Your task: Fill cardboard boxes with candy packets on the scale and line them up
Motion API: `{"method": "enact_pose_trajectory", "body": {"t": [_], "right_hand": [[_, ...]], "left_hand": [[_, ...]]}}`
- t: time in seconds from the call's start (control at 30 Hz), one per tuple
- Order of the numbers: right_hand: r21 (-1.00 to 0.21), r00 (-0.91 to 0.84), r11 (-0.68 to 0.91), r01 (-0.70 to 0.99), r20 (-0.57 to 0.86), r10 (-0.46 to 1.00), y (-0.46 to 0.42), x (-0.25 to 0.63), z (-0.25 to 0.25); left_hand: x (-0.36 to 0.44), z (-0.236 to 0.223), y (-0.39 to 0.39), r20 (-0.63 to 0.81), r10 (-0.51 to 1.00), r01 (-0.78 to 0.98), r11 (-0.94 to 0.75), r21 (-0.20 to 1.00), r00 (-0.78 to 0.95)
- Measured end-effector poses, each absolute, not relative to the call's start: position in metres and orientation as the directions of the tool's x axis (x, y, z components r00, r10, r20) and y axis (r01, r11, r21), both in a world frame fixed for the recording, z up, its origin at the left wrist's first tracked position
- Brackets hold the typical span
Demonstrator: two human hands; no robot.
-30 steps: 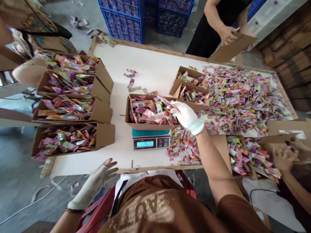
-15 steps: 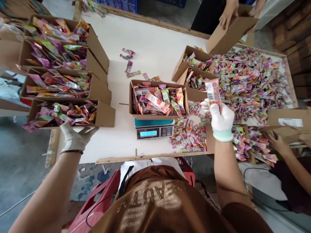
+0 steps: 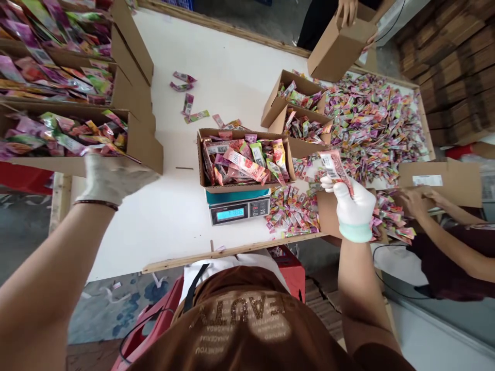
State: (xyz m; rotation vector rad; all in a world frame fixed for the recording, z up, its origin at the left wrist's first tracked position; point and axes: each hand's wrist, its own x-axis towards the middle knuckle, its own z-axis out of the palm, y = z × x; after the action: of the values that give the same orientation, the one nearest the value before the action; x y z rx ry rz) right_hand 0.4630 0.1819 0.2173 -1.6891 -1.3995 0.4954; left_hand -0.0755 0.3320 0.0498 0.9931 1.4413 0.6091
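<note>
My right hand (image 3: pixel 353 206), in a white glove, pinches a pink sachet (image 3: pixel 335 167) above the table's right side. My left hand (image 3: pixel 110 178), also gloved, lies with its fingers stretched out against the near side of a sachet-filled cardboard box (image 3: pixel 145 149), touching its rim. Between my hands, an open cardboard box (image 3: pixel 247 188) full of mixed sachets rests on a digital scale (image 3: pixel 240 211). The scale's display is lit, its digits hard to read.
More filled boxes (image 3: pixel 133 95) stand in a row at left. Two partly filled boxes (image 3: pixel 296 147) sit beside a large sachet pile (image 3: pixel 371 123). A person's hand (image 3: pixel 347 11) holds a box at the back; another person's hands (image 3: pixel 417 201) work at right. Loose sachets (image 3: pixel 188 104) lie left of centre.
My view has shifted, and the left boxes now appear larger and farther left. The sachet in my right hand has tilted. The far person's box has moved slightly and tipped more upright.
</note>
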Motion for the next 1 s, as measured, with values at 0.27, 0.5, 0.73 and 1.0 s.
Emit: {"method": "enact_pose_trajectory", "body": {"t": [0.27,0.5,0.73,1.0], "right_hand": [[-0.553,0.246,-0.051,0.832,0.285,0.926,0.200,0.493,0.211],[-0.241,0.228,-0.175,0.955,0.210,0.951,0.248,0.531,0.193],[-0.543,0.165,-0.011,0.839,0.235,0.958,0.287,0.506,0.184],[-0.582,0.187,-0.047,0.812,0.183,0.965,0.268,0.521,0.182]], "left_hand": [[0.062,0.164,0.304,-0.397,0.905,0.312,0.336,0.889,0.156],[0.076,0.169,0.297,-0.583,0.771,0.397,0.466,0.790,0.255],[0.083,0.164,0.295,-0.552,0.813,0.369,0.463,0.806,0.184],[0.074,0.185,0.289,-0.514,0.847,0.531,0.377,0.759,0.135]]}}
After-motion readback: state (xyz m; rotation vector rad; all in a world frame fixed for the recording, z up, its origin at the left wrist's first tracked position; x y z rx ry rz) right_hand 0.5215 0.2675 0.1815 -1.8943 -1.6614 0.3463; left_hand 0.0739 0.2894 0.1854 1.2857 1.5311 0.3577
